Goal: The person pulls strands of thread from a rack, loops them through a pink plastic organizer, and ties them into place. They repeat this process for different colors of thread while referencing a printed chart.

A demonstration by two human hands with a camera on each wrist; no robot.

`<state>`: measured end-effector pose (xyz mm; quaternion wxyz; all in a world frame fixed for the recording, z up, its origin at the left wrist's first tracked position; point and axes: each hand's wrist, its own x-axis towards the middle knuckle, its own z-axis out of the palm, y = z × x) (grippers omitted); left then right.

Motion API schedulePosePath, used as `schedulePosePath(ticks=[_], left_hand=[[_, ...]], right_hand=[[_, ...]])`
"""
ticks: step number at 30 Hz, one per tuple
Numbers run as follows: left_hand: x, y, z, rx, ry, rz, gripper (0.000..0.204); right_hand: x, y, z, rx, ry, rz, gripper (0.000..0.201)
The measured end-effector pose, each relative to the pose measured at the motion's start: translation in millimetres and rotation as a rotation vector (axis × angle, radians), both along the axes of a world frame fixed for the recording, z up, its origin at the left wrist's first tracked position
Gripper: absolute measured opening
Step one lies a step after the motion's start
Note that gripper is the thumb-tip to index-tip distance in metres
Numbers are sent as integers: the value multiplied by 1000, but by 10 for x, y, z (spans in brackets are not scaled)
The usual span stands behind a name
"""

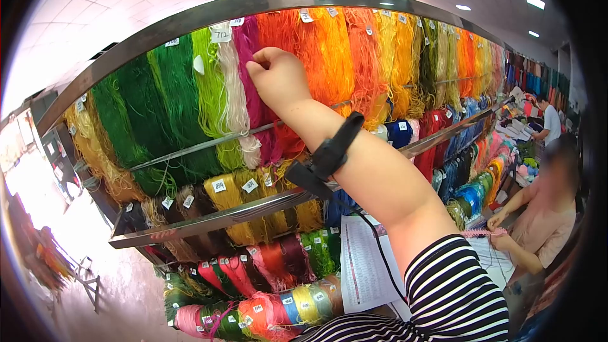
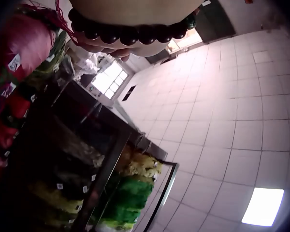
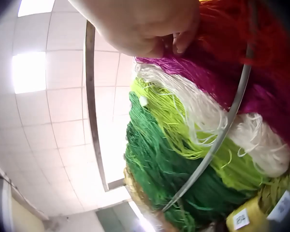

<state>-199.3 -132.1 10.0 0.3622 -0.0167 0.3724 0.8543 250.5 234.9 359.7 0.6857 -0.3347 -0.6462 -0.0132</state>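
My right hand [image 1: 278, 76] is raised to the upper row of hanging thread hanks, its thumb and fingers curled together at the magenta-purple hank [image 1: 248, 38]. In the right wrist view, the fingertips [image 3: 182, 42] pinch at the purple strands [image 3: 208, 72]. Just beside them hangs a white hank [image 1: 231, 69] with a paper tag marked 712 [image 1: 221, 34]. My left hand [image 2: 140, 50] shows only partly past a dark bead bracelet [image 2: 130, 35] in the left wrist view. Magenta strands [image 2: 63, 24] hang close to it; its grip is hidden, so I cannot tell what it holds.
Metal rails [image 1: 209, 225] cross the rack, with green hanks [image 1: 171, 88], orange hanks [image 1: 332, 44] and tagged bundles below. Printed sheets [image 1: 367, 259] lie under my right arm. One person [image 1: 551, 215] sits at the right; another person [image 1: 550, 123] is farther back.
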Motion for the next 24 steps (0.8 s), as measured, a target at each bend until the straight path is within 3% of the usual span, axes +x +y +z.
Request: schedulePosePath(ticks=[1,4,8,11,17,24], left_hand=[[215,132,203,-25,32,-41,29],[729,468,691,-34,102,-233,23],[1200,839,1191,73,205,-606,17],[1285,1221,1287,261,347,-813,11],[1885,1720,2037,453,473,-1092,14],[2419,2150,2541,400,593,-1121,15]], right_hand=[[30,-5,-19,-40,10,35,25],[98,-62,-76,-202,201,407,18],[167,-274,-62,-346,268,582,15],[218,-397,-47,-406,315,634,16],[309,-467,-36,-481,352,619,18],[417,-437,-75,-358,256,640,17]])
